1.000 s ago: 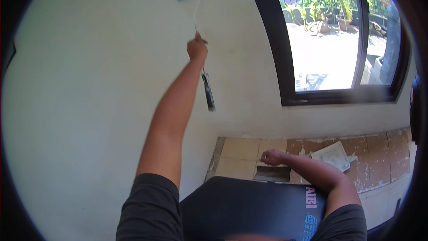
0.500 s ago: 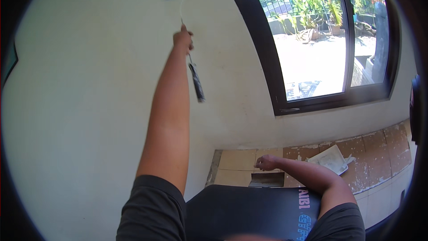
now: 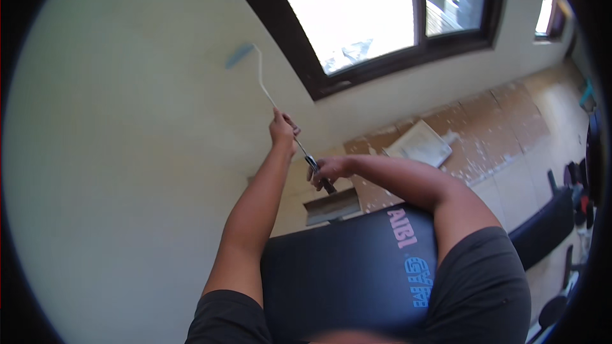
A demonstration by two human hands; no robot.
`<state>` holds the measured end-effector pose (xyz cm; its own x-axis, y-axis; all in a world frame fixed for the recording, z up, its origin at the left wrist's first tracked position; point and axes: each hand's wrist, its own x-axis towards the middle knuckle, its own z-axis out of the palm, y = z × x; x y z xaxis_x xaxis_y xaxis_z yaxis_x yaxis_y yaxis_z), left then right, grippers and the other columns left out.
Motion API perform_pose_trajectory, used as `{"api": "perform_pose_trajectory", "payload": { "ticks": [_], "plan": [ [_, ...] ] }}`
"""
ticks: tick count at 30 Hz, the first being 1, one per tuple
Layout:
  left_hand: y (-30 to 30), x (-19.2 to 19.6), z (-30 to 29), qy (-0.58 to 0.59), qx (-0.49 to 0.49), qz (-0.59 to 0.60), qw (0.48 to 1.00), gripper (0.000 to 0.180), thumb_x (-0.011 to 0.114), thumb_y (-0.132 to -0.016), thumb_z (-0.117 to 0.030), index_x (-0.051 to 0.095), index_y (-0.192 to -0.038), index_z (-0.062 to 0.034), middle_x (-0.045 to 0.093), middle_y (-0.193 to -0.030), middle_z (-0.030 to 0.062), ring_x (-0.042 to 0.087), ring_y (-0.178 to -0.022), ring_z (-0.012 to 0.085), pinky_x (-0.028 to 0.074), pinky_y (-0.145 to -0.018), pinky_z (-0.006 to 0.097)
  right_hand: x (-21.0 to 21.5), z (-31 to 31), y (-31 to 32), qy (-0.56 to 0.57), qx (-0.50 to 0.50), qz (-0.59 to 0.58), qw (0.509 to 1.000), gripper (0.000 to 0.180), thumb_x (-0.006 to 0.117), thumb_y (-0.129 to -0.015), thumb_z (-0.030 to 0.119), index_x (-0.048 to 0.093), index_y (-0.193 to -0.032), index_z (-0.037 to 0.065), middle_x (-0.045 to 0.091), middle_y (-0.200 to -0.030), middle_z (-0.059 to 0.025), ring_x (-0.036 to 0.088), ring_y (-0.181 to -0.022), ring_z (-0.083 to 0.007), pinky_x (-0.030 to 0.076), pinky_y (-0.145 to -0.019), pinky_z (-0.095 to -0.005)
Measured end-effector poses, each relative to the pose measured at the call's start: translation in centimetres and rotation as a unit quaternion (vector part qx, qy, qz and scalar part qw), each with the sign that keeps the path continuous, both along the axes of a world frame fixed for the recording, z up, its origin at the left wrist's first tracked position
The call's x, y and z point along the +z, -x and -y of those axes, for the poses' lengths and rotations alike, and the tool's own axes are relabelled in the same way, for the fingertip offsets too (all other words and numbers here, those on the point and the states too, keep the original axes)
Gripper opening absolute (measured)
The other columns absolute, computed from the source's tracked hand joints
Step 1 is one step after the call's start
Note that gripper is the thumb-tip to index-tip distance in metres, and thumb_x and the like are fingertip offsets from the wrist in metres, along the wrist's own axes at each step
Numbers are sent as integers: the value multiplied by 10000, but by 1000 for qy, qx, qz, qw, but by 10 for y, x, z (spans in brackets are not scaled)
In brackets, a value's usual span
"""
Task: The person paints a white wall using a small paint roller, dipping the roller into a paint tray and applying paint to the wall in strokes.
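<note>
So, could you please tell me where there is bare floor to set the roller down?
Bare tiles lie between the paint tray and the wall under the window, and right of the tray toward the far corner. It is crowded at the black bench, where a small trough sits below the left hand and right hand on the roller handle.

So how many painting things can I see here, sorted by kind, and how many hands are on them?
Paint rollers: 1, the paint roller, on a long handle against the wall
Paint trays: 1, the white tray on the floor
Hands on the roller handle: 2, left hand higher, right hand lower
Total: 4
</note>
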<state>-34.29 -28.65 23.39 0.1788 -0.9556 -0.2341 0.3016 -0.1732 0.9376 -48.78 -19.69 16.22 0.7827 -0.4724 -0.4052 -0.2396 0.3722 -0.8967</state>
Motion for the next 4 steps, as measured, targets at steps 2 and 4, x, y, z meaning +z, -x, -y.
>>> {"api": "perform_pose_trajectory", "payload": {
  "ticks": [2, 4],
  "plan": [
    [-1, -31, -7, -21, -24, -3, 999, 484, 410, -1030, -545, 492, -812, -121, 379, -602, -16, 394, -478, 134, 354, -463, 301, -27, 2, 23, -54, -8, -60, 997, 449, 722, -828, 218, 592, -1230, 67, 666, -1010, -95, 691, -885, -215, 562, -780, -423],
    [0, -60, -12, -126, -170, 164, 964, 602, 356, -1012, -620, 574, -1216, -97, 686, -1032, 116, 652, -968, 234, 462, -902, 440, -55, -5, 41, -82, -9, -117, 990, 443, 715, -830, 214, 595, -1233, 73, 664, -1024, -107, 697, -908, -229, 565, -789, -429]
  ]
}}
